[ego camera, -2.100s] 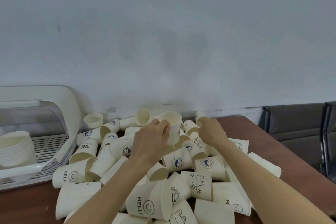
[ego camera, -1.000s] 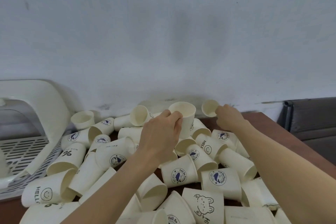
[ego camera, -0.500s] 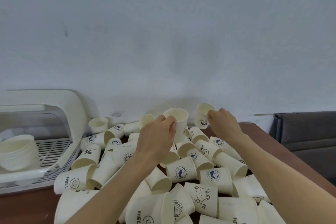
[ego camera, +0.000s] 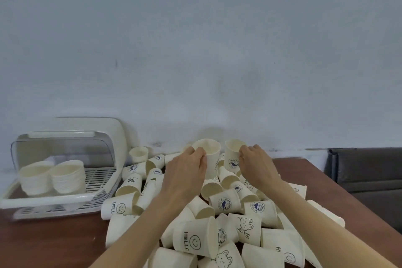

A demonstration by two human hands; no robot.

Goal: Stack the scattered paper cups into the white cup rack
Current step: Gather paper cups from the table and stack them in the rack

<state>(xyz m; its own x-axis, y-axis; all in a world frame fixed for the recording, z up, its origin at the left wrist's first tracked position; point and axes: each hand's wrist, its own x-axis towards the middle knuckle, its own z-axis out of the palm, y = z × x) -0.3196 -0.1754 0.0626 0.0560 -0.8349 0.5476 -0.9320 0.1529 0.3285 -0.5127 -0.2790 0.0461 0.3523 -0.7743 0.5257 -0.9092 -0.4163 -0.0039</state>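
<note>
at frame centre, left hand (ego camera: 187,172) grips a plain cream paper cup (ego camera: 210,159); right hand (ego camera: 255,164) pinches a whale-printed cream paper cup (ego camera: 232,158) just beside it.

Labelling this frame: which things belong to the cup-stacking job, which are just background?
Job: left hand holding cup; right hand holding whale-print cup; loose cups; white rack; two stacks inside.
Background: table, chair, wall.
</note>
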